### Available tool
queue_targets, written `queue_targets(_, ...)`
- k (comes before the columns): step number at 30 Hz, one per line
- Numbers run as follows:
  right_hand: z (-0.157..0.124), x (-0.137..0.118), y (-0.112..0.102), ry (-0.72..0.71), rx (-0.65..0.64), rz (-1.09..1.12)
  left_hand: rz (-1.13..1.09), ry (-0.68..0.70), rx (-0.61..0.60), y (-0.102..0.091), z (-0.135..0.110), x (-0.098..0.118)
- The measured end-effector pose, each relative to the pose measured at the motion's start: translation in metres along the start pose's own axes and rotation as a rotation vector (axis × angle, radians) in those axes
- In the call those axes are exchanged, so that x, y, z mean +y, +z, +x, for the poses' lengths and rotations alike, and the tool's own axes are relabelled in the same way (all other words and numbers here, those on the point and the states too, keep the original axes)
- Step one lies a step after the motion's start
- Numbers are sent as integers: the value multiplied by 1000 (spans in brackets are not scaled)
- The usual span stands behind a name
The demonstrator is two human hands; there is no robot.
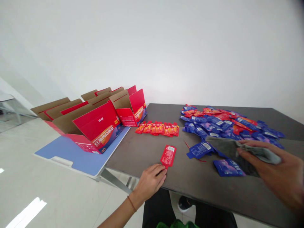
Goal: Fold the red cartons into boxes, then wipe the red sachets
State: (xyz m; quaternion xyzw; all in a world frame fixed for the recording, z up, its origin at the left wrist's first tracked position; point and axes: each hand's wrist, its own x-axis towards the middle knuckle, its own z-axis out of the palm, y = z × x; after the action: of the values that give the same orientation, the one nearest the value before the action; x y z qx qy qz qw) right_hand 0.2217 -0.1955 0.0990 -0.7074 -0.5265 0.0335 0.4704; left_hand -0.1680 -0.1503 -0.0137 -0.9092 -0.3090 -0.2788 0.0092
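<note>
A red sachet (169, 155) with a white barcode lies near the front of the dark table. The fingers of my left hand (152, 180) are closed at its narrow near end. Over the table's right side, my right hand (273, 164) grips a folded grey cloth (225, 147). Just below the cloth lies a blue sachet (228, 167). Another blue sachet (199, 150) rests left of the cloth, with a thin red strip (187, 145) beside it. Further back, a row of red-orange sachets (158, 128) overlaps side by side.
A heap of blue and red sachets (220, 122) covers the back right of the dark table (142, 152). Several open red cartons (97, 126) with brown flaps raised stand at the left, some on a blue folding table (80, 158). A white wall (166, 57) rises behind.
</note>
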Motion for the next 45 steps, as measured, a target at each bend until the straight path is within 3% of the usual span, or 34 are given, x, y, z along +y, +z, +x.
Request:
queue_targets(4,-6,-59,63,-316,-219,255,-32,-34,61,9,-10,3)
queue_targets(8,-23,-86,131,-447,-403,354,-89,-58,78,12,-13,2)
queue_targets(10,-37,-92,160,-446,-551,297,-101,-68,83,13,-13,2)
queue_targets(14,-58,-94,195,-544,-812,-92,-108,-78,59,14,-12,3)
queue_targets(17,-51,-89,204,-734,-854,-323,-132,-71,78,16,-12,2)
queue_targets(21,-14,-74,213,-858,-797,-524,-147,-72,116,18,-13,2)
queue_targets(24,22,-59,216,-813,-740,-626,-155,-75,125,19,-13,3)
queue_targets(27,44,-53,211,-715,-699,-554,-151,-82,134,20,-13,3)
queue_targets(31,21,-68,195,-601,-567,-186,-157,-80,124,19,-13,3)
queue_targets(34,-21,-83,191,-615,-708,-84,-144,-83,99,18,-13,3)
queue_targets(37,-44,-85,198,-751,-858,-248,-140,-90,79,17,-12,3)
queue_targets(41,-18,-77,214,-858,-812,-507,-164,-76,117,17,-11,3)
queue_targets(45,27,-69,224,-779,-731,-655,-182,-82,127,18,-12,2)
